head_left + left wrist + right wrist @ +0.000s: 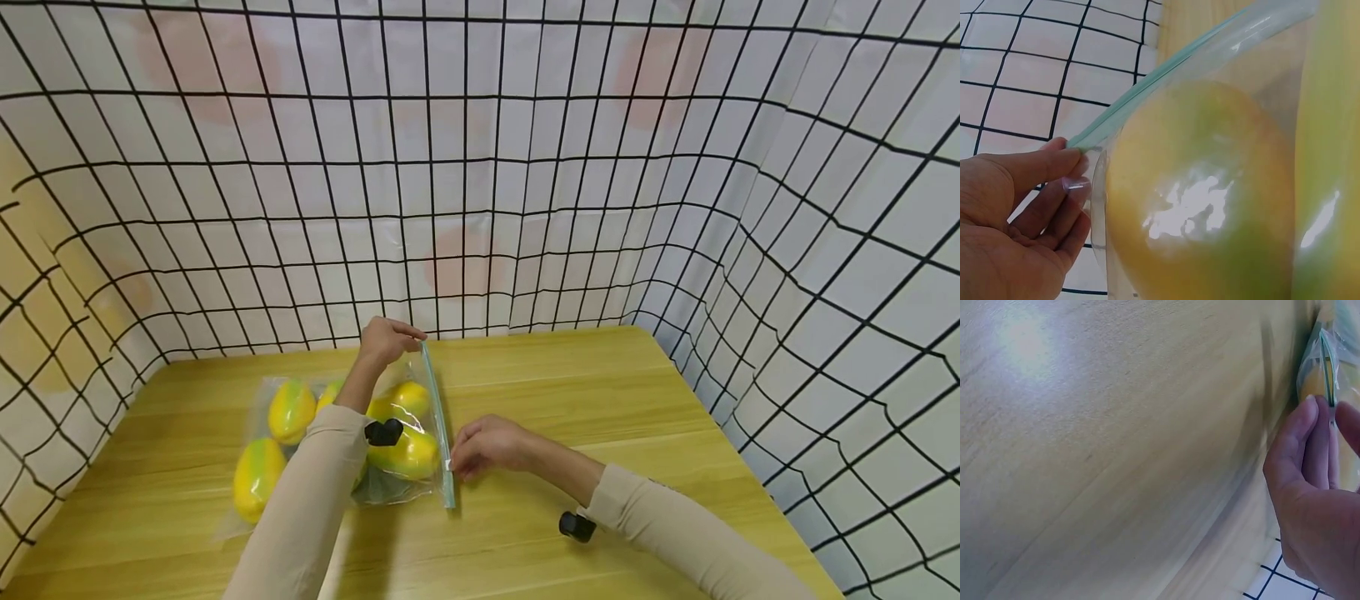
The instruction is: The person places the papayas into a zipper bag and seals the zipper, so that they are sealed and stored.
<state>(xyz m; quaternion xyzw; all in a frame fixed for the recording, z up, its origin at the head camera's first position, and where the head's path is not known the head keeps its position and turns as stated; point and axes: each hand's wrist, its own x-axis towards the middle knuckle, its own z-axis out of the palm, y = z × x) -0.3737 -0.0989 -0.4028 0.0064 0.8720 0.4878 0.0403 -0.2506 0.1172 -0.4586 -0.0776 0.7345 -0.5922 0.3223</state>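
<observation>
A clear zip bag (390, 492) with a teal zip strip (437, 400) lies on the table, its strip running from far to near. Inside are several glossy yellow fruits (292, 411) with green streaks, like mangoes. My left hand (386, 340) pinches the strip's far corner between thumb and fingers; the left wrist view shows one fruit (1197, 187) large through the plastic. Toward the strip's near end, my right hand (491, 446) has thumb and fingers on either side of a small white slider (448, 465). In the right wrist view that hand (1316, 494) partly hides the slider.
The wooden table (600, 392) extends to the right of the bag. A black wire grid (465, 158) with white sheeting behind it stands along the back and both sides. Each sleeve carries a small black camera (577, 527) at the wrist.
</observation>
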